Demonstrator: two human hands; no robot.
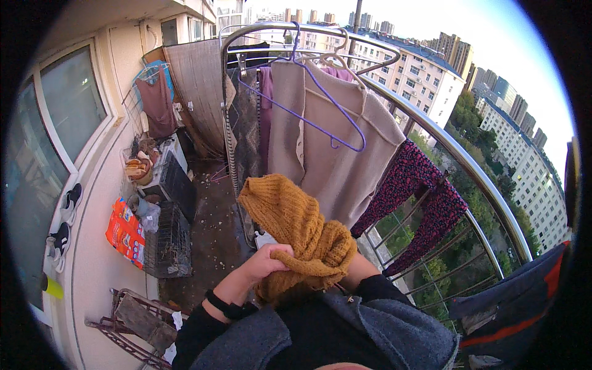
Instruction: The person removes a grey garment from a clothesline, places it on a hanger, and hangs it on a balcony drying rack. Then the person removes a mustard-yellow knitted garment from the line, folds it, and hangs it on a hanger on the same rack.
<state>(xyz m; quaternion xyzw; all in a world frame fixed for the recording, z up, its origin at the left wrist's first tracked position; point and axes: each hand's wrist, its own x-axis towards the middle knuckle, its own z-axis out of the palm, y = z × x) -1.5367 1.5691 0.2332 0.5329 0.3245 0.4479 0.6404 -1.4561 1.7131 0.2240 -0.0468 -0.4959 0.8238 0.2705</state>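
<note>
A mustard-yellow ribbed knit garment point(296, 216) is bunched up in front of my chest. My left hand point(264, 262) is closed on its lower edge, with the thumb lying over the knit. My right forearm point(359, 271) runs into the folds from the right, and the knit hides that hand and its fingers. Beyond the garment, an empty purple hanger point(317, 120) hooks over the metal drying rack point(259, 28). Behind this hanger a beige knit cardigan point(333, 148) hangs on a pale hanger point(336, 58).
Dark floral trousers point(410, 191) drape over the railing point(475, 166) on the right, near a dark cloth with red stripes point(524, 308). On the left are a wire cage point(169, 240), an orange bag point(125, 231), shoes on the sill point(65, 225) and a rusty folding frame point(132, 324).
</note>
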